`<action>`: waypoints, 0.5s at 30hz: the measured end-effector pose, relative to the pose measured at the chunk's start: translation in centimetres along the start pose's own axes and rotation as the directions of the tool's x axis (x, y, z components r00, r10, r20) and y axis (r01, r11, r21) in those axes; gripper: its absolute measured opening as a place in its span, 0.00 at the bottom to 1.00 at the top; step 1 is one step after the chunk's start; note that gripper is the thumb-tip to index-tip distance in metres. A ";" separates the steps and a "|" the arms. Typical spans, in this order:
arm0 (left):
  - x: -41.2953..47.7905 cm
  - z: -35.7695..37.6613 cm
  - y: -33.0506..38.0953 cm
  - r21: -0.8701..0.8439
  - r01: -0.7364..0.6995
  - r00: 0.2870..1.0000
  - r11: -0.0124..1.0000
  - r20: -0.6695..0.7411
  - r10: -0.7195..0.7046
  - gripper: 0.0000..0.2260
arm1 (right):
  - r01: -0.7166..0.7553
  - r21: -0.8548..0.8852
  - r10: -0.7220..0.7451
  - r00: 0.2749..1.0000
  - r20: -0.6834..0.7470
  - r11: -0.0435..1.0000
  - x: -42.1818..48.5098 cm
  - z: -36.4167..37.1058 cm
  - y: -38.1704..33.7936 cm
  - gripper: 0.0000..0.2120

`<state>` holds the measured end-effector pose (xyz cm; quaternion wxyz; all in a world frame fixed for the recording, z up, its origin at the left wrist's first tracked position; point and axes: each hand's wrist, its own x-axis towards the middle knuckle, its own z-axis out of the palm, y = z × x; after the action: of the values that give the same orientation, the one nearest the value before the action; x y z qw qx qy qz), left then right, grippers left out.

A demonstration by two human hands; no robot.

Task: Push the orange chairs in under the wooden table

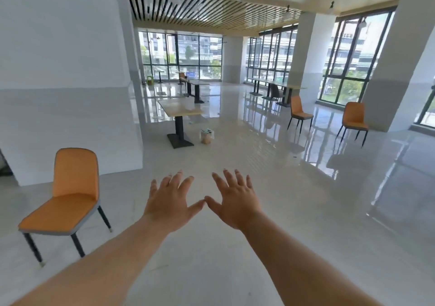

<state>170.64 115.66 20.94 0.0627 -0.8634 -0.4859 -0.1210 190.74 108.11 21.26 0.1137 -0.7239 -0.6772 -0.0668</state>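
Note:
My left hand [170, 201] and my right hand [235, 199] are stretched out in front of me over the floor, palms down, fingers spread, thumbs almost touching, holding nothing. An orange chair [68, 195] with dark legs stands near me at the left, beside a white wall. A wooden table [180, 106] on a black pedestal stands farther ahead, with no chair at it. Two more orange chairs stand far right: one [299, 108] near a column, another [354, 117] beyond it.
A small bin [207, 136] sits on the floor right of the table's base. More tables [196, 83] and a dark chair [274, 92] stand by the windows. A white wall [70, 82] and a thick column [397, 70] flank the glossy floor.

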 end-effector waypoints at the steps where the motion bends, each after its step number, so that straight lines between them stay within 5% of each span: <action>1: 2.0 0.1 -0.6 0.009 0.030 1.000 0.999 0.002 -0.030 0.43 | 0.027 0.004 -0.027 1.000 0.002 1.000 2.7 0.4 0.8 0.40; 15: 23.4 7.9 -17.9 0.011 0.371 0.929 0.929 -0.024 -0.370 0.44 | 0.377 0.002 -0.377 0.926 0.025 0.926 36.8 8.9 -3.9 0.41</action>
<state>168.18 146.05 19.50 0.0505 -0.7543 -0.6402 -0.1362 189.06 146.09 22.19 0.0893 -0.5812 -0.8049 -0.0794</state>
